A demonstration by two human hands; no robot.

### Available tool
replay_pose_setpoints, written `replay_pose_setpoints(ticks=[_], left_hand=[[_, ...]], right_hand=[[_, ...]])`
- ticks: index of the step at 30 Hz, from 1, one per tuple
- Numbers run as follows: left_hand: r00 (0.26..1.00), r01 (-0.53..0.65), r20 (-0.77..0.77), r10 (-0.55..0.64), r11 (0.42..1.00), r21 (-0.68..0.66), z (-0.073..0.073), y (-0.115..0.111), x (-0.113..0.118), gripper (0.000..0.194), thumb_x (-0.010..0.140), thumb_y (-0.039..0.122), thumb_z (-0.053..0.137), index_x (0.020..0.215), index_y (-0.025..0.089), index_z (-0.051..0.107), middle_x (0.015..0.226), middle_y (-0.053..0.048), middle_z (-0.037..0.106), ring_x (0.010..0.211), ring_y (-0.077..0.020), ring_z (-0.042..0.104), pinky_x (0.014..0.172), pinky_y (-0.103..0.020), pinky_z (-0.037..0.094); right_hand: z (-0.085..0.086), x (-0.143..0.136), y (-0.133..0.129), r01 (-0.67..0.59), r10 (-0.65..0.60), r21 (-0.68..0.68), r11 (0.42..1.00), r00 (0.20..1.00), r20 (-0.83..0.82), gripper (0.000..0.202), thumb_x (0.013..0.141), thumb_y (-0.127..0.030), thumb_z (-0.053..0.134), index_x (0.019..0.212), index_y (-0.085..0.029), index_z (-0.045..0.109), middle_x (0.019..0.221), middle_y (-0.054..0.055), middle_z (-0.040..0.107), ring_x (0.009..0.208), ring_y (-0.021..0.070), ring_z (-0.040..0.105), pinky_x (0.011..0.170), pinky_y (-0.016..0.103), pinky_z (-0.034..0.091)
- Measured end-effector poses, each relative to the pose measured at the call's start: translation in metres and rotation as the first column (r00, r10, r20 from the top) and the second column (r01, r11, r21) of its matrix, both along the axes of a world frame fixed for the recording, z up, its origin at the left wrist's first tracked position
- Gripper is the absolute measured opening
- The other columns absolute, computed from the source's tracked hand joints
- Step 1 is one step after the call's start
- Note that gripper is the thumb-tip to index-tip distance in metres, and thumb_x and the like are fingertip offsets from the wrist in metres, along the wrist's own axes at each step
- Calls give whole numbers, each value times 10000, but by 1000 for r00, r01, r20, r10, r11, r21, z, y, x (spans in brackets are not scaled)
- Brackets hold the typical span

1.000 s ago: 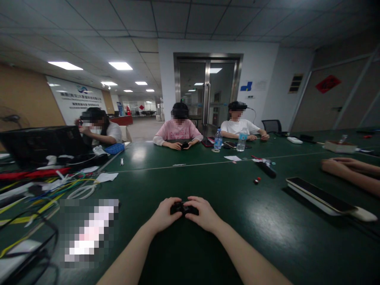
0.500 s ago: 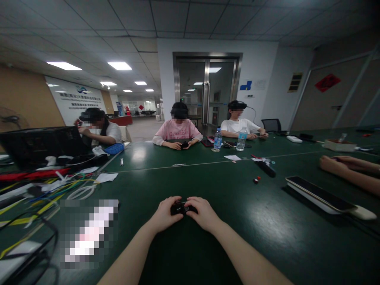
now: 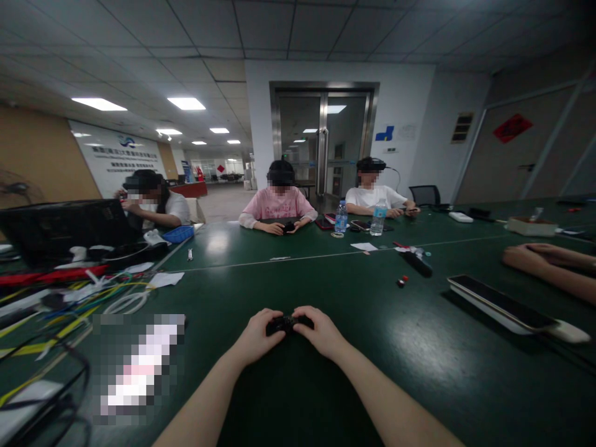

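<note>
A small black object (image 3: 287,323) with fine dark detail at its middle is held level just above or on the green table (image 3: 293,282); its exact kind I cannot make out. My left hand (image 3: 257,337) is closed around its left end, thumb on the near side and fingers on the far side. Its right end sits in the grip of my right hand (image 3: 322,335), pinched between thumb and fingers. Both ends are partly hidden by my fingers.
A blurred-out phone-like rectangle (image 3: 142,366) and tangled cables (image 3: 69,323) lie to the left. On the right are a phone on a white block (image 3: 503,307), a co-worker's hands (image 3: 535,257) and a black-handled tool (image 3: 418,263). Bottles (image 3: 378,218) and seated people are across the table.
My right thumb and fingers have shifted slightly to the right along the black object, and more of its middle shows between my hands. The left hand keeps its grip.
</note>
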State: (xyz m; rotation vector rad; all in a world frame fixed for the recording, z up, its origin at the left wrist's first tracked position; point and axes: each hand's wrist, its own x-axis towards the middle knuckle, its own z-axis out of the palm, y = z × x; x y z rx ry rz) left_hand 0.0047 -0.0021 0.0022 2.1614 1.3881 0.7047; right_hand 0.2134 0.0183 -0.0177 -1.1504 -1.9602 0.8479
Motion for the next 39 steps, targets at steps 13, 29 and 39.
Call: replay_pose_setpoints(ticks=[13, 29, 39], left_hand=[[999, -36, 0, 36, 997, -62, 9, -5, 3, 407, 790, 357, 557, 1170, 212, 551, 1143, -49, 563, 1060, -213, 523, 930, -338, 408], [999, -40, 0, 40, 998, -52, 4, -2, 1, 413, 807, 380, 547, 1191, 228, 534, 1139, -38, 563, 1054, -194, 525, 924, -301, 409], [997, -75, 21, 77, 993, -96, 5, -4, 1, 471, 798, 391, 556, 1231, 214, 504, 1164, -50, 557, 1058, -203, 529, 924, -315, 418]], right_hand=[[-7, 8, 10, 39, -74, -128, 991, 955, -288, 239, 761, -338, 581, 984, -258, 616, 992, 7, 635, 975, 204, 573, 881, 369, 424], [-13, 15, 20, 76, -237, -288, 955, 777, -583, 338, 737, -414, 625, 1019, -228, 609, 1030, 42, 648, 1002, 209, 577, 914, 370, 422], [-18, 23, 27, -7, -336, -422, 906, 593, -732, 351, 707, -411, 663, 1009, -239, 617, 1035, 47, 640, 986, 223, 592, 882, 385, 461]])
